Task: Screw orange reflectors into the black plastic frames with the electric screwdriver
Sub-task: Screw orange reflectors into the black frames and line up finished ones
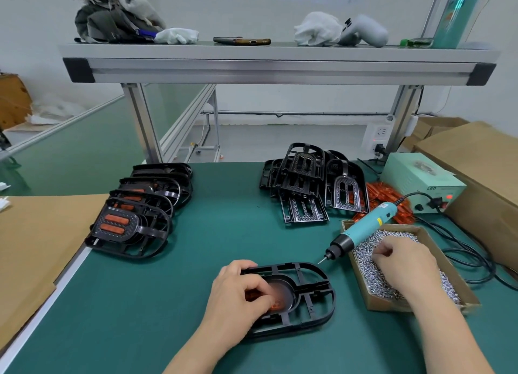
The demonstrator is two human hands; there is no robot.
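1. The left hand lies over the near-left part of a black plastic frame, which sits flat on the green desk just in front of the person.
2. Its fingers are curled down onto an orange reflector seated in the frame's oval recess, with the thumb and fingertips closed on the piece. Most of the reflector is hidden under the hand.
3. The right hand reaches into a shallow cardboard box of small silver screws, to the right of the frame.
4. Its fingers are bent down into the screws, and I cannot tell whether they have hold of one.
5. The electric screwdriver is in neither hand. It lies tilted across the far-left corner of the screw box, its bit pointing down towards the desk just beyond the frame's far-right corner.
6. Its cable runs back to a pale green power unit showing a red light.
7. At far left, a row of finished frames with orange reflectors fitted lies overlapping.
8. At far centre-right is a pile of bare frames, and beside it a heap of loose reflectors.
9. Brown cardboard covers the desk's left edge.
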